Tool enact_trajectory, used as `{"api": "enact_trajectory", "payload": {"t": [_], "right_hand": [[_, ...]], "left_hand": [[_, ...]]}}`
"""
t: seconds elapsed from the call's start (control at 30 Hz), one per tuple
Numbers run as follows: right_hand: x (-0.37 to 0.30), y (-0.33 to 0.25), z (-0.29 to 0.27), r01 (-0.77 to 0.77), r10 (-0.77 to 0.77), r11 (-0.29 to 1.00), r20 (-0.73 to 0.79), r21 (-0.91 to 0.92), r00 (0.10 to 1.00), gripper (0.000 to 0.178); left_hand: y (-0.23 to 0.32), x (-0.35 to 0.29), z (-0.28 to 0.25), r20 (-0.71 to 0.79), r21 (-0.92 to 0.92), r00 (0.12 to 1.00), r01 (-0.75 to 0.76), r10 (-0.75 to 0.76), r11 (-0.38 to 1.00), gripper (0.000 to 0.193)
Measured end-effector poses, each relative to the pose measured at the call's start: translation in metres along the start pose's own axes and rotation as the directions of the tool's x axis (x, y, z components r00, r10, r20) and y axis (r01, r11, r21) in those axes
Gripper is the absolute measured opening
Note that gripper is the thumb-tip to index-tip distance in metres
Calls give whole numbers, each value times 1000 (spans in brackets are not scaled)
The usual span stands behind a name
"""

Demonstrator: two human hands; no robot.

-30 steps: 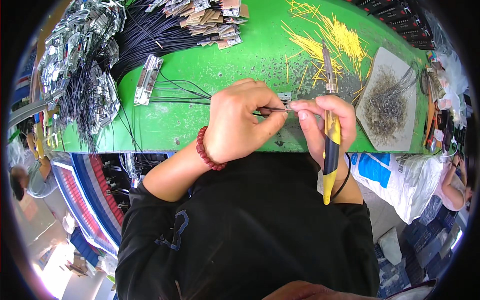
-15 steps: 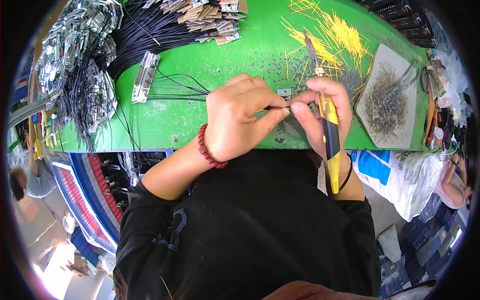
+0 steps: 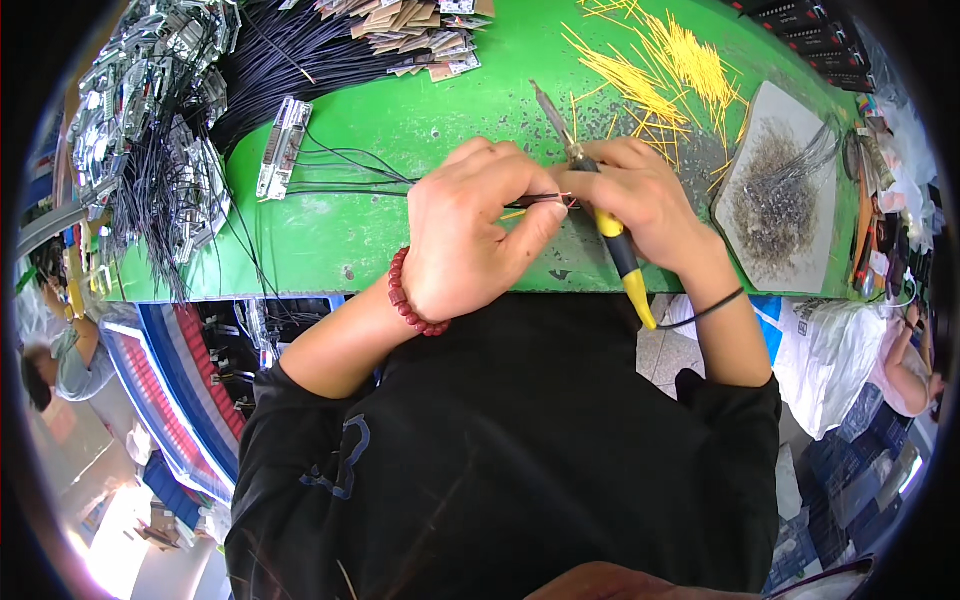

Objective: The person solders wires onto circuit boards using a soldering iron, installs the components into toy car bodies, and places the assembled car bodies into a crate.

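Green worktop [image 3: 400,240]: one yellow-handled tool [image 3: 610,235] gripped in right hand [image 3: 640,205]; left hand [image 3: 470,240] fingers pinch one thin wire [image 3: 545,202].

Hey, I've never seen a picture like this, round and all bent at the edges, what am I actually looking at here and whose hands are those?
This is one view from a wide fisheye camera worn on a person's head, looking down, so straight edges curve and the person's own arms come in from below. The left hand, with a red bead bracelet at the wrist, pinches a thin black wire. The right hand holds a pen-like tool with a yellow and black handle, its metal tip pointing away across the green table. On the table lie a metal connector, bundles of black wires, loose yellow wire pieces and a grey pad of fine wire scraps. Another person's arm shows at the far right.
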State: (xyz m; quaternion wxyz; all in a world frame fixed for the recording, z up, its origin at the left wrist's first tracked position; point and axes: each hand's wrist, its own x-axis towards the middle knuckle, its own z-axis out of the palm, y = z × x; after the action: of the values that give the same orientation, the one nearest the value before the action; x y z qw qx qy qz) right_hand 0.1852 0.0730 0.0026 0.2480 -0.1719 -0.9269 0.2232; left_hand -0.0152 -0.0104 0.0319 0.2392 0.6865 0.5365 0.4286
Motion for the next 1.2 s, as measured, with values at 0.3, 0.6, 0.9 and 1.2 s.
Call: {"api": "enact_trajectory", "payload": {"t": [0.3, 0.6, 0.9, 1.2], "right_hand": [[-11, -31, 25, -238, 175, 936, -243, -259, 954, 35], [-44, -30, 13, -382, 619, 742, -342, 552, 708, 31], [-142, -21, -36, -322, 723, 689, -589, 649, 360, 54], [-165, 4, -60, -375, 619, 750, -778, 545, 108, 14]], "left_hand": [[-9, -4, 18, 84, 139, 995, -67, 55, 988, 12], [-22, -4, 32, 122, 163, 993, -29, 9, 986, 10], [-21, 0, 42, 98, 181, 991, -110, 94, 977, 11], [-16, 0, 37, 138, 211, 990, -47, 18, 976, 14]]}}
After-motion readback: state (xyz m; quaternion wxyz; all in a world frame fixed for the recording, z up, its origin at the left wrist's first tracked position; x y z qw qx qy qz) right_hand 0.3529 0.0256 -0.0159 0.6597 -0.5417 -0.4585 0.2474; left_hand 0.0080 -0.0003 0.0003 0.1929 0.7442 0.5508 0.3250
